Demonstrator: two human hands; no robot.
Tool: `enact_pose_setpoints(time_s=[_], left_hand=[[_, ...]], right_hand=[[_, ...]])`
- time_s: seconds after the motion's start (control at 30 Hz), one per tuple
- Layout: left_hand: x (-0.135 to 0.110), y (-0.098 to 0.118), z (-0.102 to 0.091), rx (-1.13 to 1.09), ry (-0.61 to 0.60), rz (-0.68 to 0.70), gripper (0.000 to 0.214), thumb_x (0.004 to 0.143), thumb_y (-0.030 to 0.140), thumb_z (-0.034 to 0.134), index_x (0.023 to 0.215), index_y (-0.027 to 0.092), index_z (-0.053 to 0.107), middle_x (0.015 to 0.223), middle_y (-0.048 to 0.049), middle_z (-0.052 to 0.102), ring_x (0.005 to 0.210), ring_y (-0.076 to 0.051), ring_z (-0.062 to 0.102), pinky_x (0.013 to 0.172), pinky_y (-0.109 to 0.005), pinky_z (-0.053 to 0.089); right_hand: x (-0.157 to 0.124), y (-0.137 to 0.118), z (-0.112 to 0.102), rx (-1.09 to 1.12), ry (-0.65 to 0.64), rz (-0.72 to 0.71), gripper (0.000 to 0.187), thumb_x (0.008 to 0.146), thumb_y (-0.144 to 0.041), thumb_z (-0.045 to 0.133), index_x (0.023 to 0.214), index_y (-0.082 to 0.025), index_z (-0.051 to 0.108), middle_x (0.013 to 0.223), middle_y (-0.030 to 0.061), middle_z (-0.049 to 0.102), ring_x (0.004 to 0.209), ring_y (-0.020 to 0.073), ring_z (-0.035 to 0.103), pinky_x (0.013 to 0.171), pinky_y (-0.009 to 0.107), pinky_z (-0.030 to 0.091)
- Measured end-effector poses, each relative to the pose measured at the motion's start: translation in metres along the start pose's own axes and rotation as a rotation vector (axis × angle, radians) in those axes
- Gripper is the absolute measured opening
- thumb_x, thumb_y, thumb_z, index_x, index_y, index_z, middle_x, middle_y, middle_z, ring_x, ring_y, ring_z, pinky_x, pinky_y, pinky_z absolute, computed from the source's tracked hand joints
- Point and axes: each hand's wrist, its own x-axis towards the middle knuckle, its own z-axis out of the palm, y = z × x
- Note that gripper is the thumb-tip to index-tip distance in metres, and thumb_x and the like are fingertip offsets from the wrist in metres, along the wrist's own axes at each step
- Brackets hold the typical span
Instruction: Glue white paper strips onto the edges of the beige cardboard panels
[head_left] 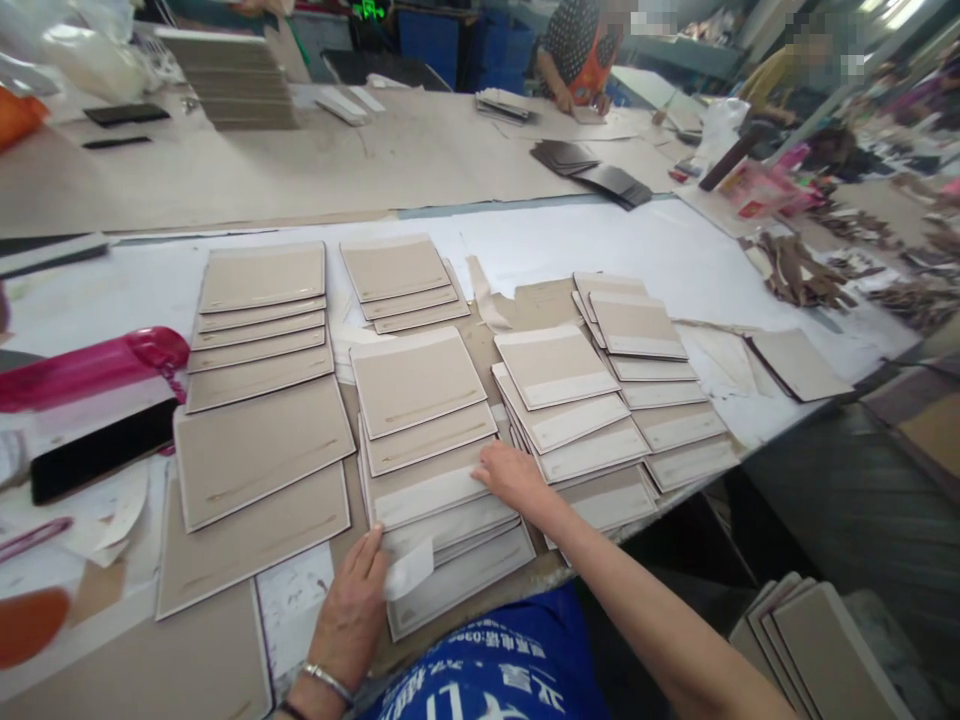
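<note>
Overlapping beige panels (431, 470) with dark edges and pale strips along one side lie in a stack in front of me. My left hand (352, 595) is closed at the left edge of a panel in this stack, its fingertips by the corner. Beside its thumb a small loose white strip (410, 571) sticks up over the lower panels. At the same panel's right edge, my right hand (515, 477) pinches with thumb and bent fingers. The undersides of the fingers are hidden.
Further fanned panel stacks lie left (259, 450) and right (555, 368). On the left are a black phone (109, 452) and a pink pouch (90, 368). Dark sheets (592, 172) and a tall stack (232, 80) stand farther back, where a person works (577, 60).
</note>
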Motion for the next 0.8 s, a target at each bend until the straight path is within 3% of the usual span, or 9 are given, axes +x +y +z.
enact_pose_setpoints(time_s=[0.33, 0.53, 0.67, 0.73, 0.8], left_hand=[[0.002, 0.000, -0.002, 0.053, 0.007, 0.031, 0.039, 0.061, -0.008, 0.030, 0.076, 0.017, 0.055, 0.110, -0.0094, 0.057, 0.105, -0.020, 0.051, 0.089, -0.034, 0.047], [0.001, -0.001, -0.001, 0.080, -0.009, 0.059, 0.036, 0.065, -0.007, 0.030, 0.078, 0.014, 0.056, 0.111, -0.0137, 0.056, 0.103, -0.022, 0.052, 0.088, -0.035, 0.048], [0.001, -0.001, 0.000, 0.072, 0.004, 0.060, 0.036, 0.067, -0.007, 0.030, 0.079, 0.013, 0.058, 0.111, -0.0144, 0.056, 0.104, -0.022, 0.051, 0.088, -0.035, 0.048], [0.000, -0.001, 0.001, 0.062, 0.015, 0.054, 0.037, 0.066, -0.007, 0.029, 0.079, 0.013, 0.058, 0.111, -0.0140, 0.057, 0.105, -0.021, 0.051, 0.088, -0.034, 0.048], [-0.001, -0.001, 0.002, 0.052, 0.030, 0.047, 0.038, 0.066, -0.007, 0.029, 0.079, 0.013, 0.059, 0.111, -0.0143, 0.057, 0.104, -0.022, 0.051, 0.088, -0.035, 0.048]], right_hand=[[-0.002, -0.001, 0.004, 0.003, 0.029, 0.007, 0.023, 0.080, -0.038, 0.052, 0.091, -0.019, 0.059, 0.095, 0.0066, 0.060, 0.087, 0.0197, 0.058, 0.069, 0.027, 0.043], [-0.005, -0.004, 0.006, -0.023, 0.061, 0.001, 0.019, 0.080, -0.035, 0.053, 0.089, -0.018, 0.058, 0.093, 0.0061, 0.058, 0.086, 0.0190, 0.057, 0.067, 0.026, 0.044], [-0.010, -0.011, 0.003, -0.078, 0.157, 0.113, 0.022, 0.078, -0.031, 0.057, 0.093, -0.015, 0.055, 0.092, 0.0097, 0.057, 0.084, 0.0221, 0.056, 0.065, 0.030, 0.045], [-0.015, -0.018, 0.006, -0.086, 0.209, 0.142, 0.025, 0.077, -0.028, 0.057, 0.097, -0.013, 0.054, 0.095, 0.0133, 0.058, 0.088, 0.0250, 0.054, 0.070, 0.035, 0.045], [-0.022, -0.027, 0.017, -0.037, 0.250, 0.026, 0.035, 0.078, -0.029, 0.056, 0.108, -0.011, 0.052, 0.108, 0.0172, 0.055, 0.102, 0.0274, 0.049, 0.083, 0.040, 0.041]])
